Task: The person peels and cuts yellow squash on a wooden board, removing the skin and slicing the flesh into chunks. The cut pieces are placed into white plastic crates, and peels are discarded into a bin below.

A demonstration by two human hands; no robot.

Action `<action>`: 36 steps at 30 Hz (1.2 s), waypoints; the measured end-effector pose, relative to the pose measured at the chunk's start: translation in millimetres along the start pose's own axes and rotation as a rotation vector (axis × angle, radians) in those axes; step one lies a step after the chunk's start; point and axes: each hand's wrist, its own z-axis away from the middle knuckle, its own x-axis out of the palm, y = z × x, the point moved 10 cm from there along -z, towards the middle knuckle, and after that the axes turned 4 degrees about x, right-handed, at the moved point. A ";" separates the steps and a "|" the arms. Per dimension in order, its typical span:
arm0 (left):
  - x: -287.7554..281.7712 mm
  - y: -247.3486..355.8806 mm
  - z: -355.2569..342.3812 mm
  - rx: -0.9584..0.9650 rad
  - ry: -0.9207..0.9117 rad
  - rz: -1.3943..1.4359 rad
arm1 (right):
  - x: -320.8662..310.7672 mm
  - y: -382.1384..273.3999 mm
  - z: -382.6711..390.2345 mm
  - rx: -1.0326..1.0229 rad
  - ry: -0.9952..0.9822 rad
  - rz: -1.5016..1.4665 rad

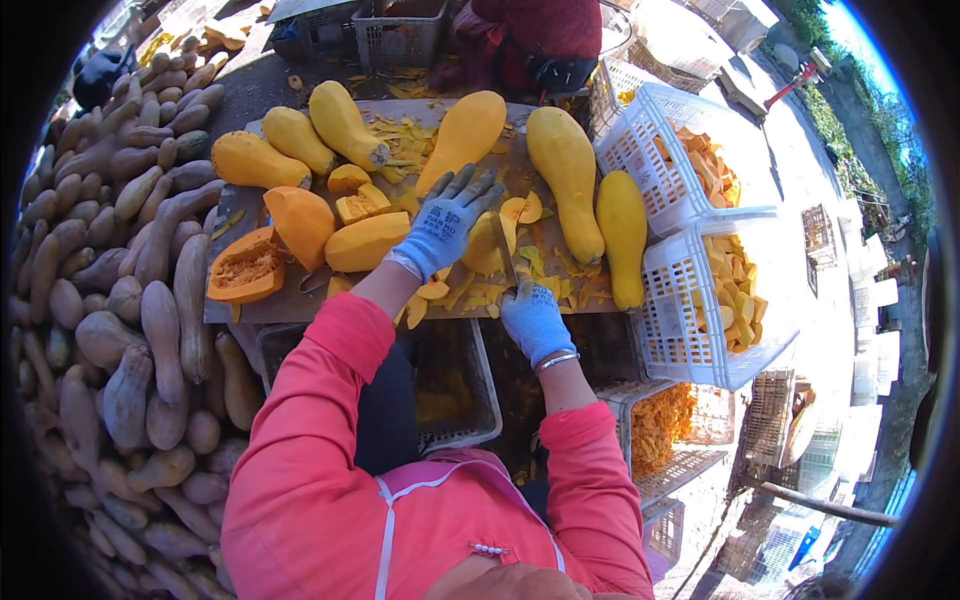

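Note:
My right hand (533,322), in a pale blue and grey glove, grips a knife (506,250) whose blade points away from me. The blade stands against a peeled orange squash piece (484,252), with small cut slices (521,209) at its far end. My left hand (444,226), gloved the same way, lies flat with fingers stretched out just left of that piece; whether its palm touches anything is hidden. Near it are a long peeled chunk (362,243), a hollowed half (246,268) with stringy flesh, and a whole peeled squash (466,135).
Several peeled squashes (562,180) and peel scraps cover the board (225,300). White crates (690,305) of cut chunks stand at its right, above a crate of orange pulp (660,425). Unpeeled squashes (125,340) pile up on the left. Another person (545,40) in dark red is opposite.

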 end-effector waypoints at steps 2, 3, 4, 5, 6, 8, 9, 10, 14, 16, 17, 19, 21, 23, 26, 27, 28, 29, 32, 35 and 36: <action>3.4 -3.9 -3.6 -0.024 -0.002 0.012 | -3.9 -1.1 -7.5 -0.008 -0.002 -0.004; 11.8 -0.3 -10.1 -0.016 -0.010 0.033 | 15.5 14.8 -19.1 -0.147 -0.026 0.210; 20.6 -4.8 -7.4 -0.037 -0.056 0.027 | 24.4 15.0 -24.7 -0.166 -0.071 0.242; 30.1 -9.0 -3.5 -0.057 -0.102 0.022 | 32.2 15.0 -29.0 -0.185 -0.115 0.274; 36.9 -13.9 -2.3 -0.076 -0.145 0.016 | 35.2 8.5 -31.4 -0.205 -0.156 0.308; 49.5 -20.7 -2.0 -0.080 -0.217 -0.008 | 38.2 3.5 -34.1 -0.144 -0.224 0.355; 55.5 -22.9 -1.4 -0.085 -0.254 -0.021 | 39.1 3.5 -37.9 -0.088 -0.246 0.319; 63.7 -26.2 1.0 -0.093 -0.290 -0.022 | 41.3 6.8 -42.8 -0.033 -0.267 0.284; 100.2 -37.7 3.6 -0.105 -0.475 0.020 | 96.4 38.3 -63.5 -0.151 -0.425 0.483; 113.9 -41.3 3.9 -0.106 -0.558 0.035 | 102.4 54.5 -77.9 0.003 -0.365 0.297; 122.6 -39.9 7.0 -0.104 -0.590 0.039 | 106.4 64.9 -79.3 0.082 -0.335 0.208; 132.6 -45.8 10.5 -0.094 -0.656 0.052 | 91.7 58.5 -70.5 0.237 -0.270 0.059; 133.2 -51.3 8.3 -0.082 -0.621 0.047 | 106.1 63.0 -77.6 0.168 -0.239 0.125; 133.4 -52.2 11.7 -0.099 -0.592 0.096 | 110.5 74.5 -73.0 0.248 -0.193 0.055; 113.9 -60.9 31.2 -0.306 -0.473 0.285 | 110.1 58.0 -76.4 0.213 -0.208 0.003; 102.1 -63.3 42.7 -0.449 -0.384 0.398 | 115.3 63.9 -76.6 0.212 -0.168 -0.047; 95.4 -67.8 56.2 -0.592 -0.289 0.513 | 115.1 63.8 -78.5 0.205 -0.175 -0.046; 99.9 -59.4 69.9 -0.681 -0.320 0.598 | 110.7 65.9 -79.9 0.196 -0.185 -0.040; 124.6 -38.5 91.8 -0.927 -0.323 0.898 | 95.6 63.0 -96.8 0.119 -0.226 0.041; 149.6 -29.3 77.7 -1.040 -0.113 1.247 | 66.7 44.7 -106.7 0.036 -0.152 0.027; 153.7 -28.5 68.2 -1.044 -0.031 1.332 | 55.3 43.2 -107.1 0.026 -0.113 -0.004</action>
